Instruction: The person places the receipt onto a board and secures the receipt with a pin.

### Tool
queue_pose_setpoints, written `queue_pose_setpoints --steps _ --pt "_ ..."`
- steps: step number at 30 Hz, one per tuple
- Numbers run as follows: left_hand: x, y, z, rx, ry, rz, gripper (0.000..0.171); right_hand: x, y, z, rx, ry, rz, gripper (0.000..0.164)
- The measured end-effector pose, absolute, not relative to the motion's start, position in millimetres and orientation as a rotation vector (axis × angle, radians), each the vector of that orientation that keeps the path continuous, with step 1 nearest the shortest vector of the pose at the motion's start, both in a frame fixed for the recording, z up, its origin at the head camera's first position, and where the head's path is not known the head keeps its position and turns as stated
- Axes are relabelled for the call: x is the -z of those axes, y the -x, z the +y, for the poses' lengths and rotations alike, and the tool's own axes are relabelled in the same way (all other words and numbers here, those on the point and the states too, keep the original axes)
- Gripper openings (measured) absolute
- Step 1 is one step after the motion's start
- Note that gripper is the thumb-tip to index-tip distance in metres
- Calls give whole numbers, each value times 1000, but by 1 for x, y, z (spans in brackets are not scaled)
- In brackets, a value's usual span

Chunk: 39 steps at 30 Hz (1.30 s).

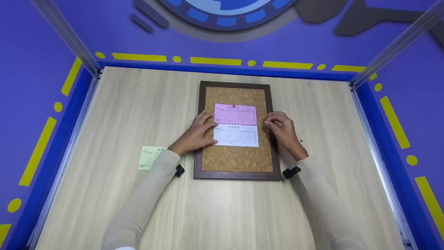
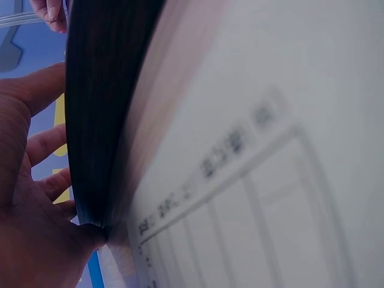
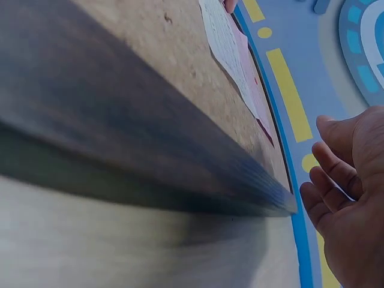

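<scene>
A cork board (image 1: 239, 159) in a dark brown frame lies on the table. On it, a pink printed slip (image 1: 235, 114) bears a red pushpin (image 1: 233, 106) at its top edge. Directly below lies a white printed slip (image 1: 236, 136), its top edge meeting the pink one. My left hand (image 1: 196, 133) reaches over the frame's left side with fingers spread, thumb and a fingertip at the white slip's left edge. By the frame's right side is my right hand (image 1: 282, 128), thumb and index fingertips close together; I cannot tell whether something small sits between them.
A pale green printed slip (image 1: 149, 157) lies on the table left of the board, partly covered by my left forearm. One tiny dark object (image 1: 301, 140) is on the table beyond my right hand. Blue panels (image 1: 222, 45) with yellow markings enclose the table at the back and sides.
</scene>
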<state>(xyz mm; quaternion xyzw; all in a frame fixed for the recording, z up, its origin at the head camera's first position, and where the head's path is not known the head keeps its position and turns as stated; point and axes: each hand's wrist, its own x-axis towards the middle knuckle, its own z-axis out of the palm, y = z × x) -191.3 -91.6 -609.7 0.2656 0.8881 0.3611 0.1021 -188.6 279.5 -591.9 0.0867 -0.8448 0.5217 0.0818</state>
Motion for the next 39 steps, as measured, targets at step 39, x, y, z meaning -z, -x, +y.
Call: queue_pose_setpoints --steps 39 --pt "609 191 -92 -1080 -806 2626 67 600 204 236 -1558 -513 -2578 5"
